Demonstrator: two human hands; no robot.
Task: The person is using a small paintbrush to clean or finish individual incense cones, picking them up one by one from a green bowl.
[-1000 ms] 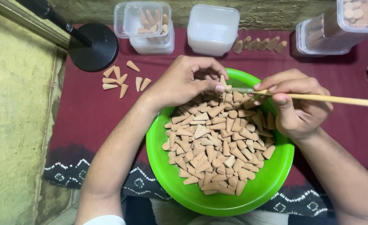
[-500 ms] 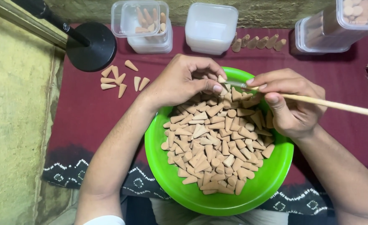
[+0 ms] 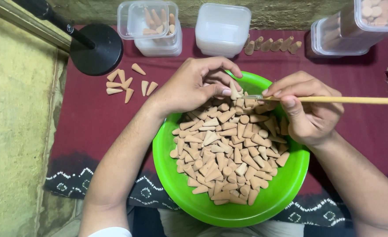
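Observation:
A bright green bowl [image 3: 181, 184] sits in front of me, heaped with several small tan clay cones [image 3: 229, 149]. My left hand [image 3: 194, 85] hovers over the bowl's far rim and pinches one cone [image 3: 234, 90] between thumb and fingers. My right hand [image 3: 308, 109] grips a long thin wooden stick [image 3: 352, 100] whose metal tip points left at that cone. The stick runs out past the right edge of the view.
A dark red cloth [image 3: 93, 123] covers the work surface. Loose cones [image 3: 128, 83] lie at the left by a black round stand base [image 3: 95, 48]. Clear plastic tubs [image 3: 152, 26], a white tub stack [image 3: 222, 28], a row of cones [image 3: 273, 44] and further tubs [image 3: 361, 26] line the back.
My left hand has lifted a cone above the pile and turned it toward the stick. My right hand has levelled the stick and brought its tip to the cone.

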